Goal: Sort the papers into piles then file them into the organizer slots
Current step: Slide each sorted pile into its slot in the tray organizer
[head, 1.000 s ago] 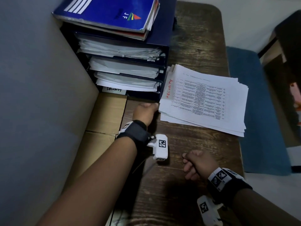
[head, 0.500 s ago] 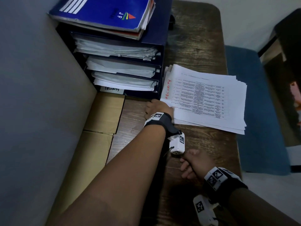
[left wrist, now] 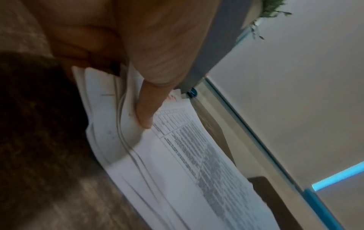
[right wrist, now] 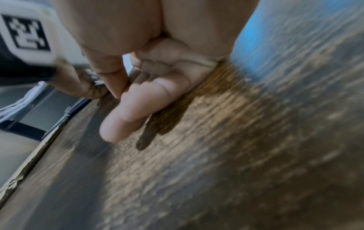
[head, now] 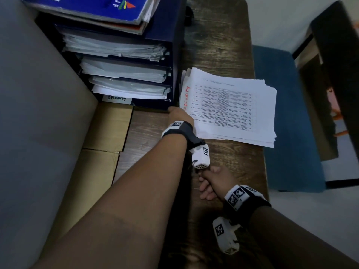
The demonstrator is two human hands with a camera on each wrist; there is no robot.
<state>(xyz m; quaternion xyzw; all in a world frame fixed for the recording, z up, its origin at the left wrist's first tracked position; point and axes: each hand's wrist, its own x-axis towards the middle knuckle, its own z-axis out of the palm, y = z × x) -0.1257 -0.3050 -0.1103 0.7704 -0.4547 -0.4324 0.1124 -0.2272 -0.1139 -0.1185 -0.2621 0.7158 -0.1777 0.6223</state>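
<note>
A stack of white printed papers (head: 229, 105), with a table and red writing on the top sheet, lies on the wooden desk (head: 219, 45) right of the dark blue organizer (head: 174, 55). The organizer's slots hold several paper bundles. My left hand (head: 179, 115) is at the stack's near-left corner. In the left wrist view the thumb (left wrist: 145, 112) lies on top of the lifted papers (left wrist: 177, 155) and curled fingers sit beneath, pinching the corner. My right hand (head: 211, 183) rests on the desk nearer me, its fingers (right wrist: 126, 118) loosely curled and holding nothing.
Blue folders (head: 87, 6) lie on top of the organizer, and a white label (head: 116, 98) reading "SECURITY" sits below its lowest slot. Cardboard boxes (head: 110, 127) fill the gap beside a grey partition (head: 29, 113) on the left. A blue seat (head: 281, 113) stands beyond the desk's right edge.
My left hand has moved right from the front of the organizer to the stack's near-left corner and taken hold of it. The right hand has stayed in place.
</note>
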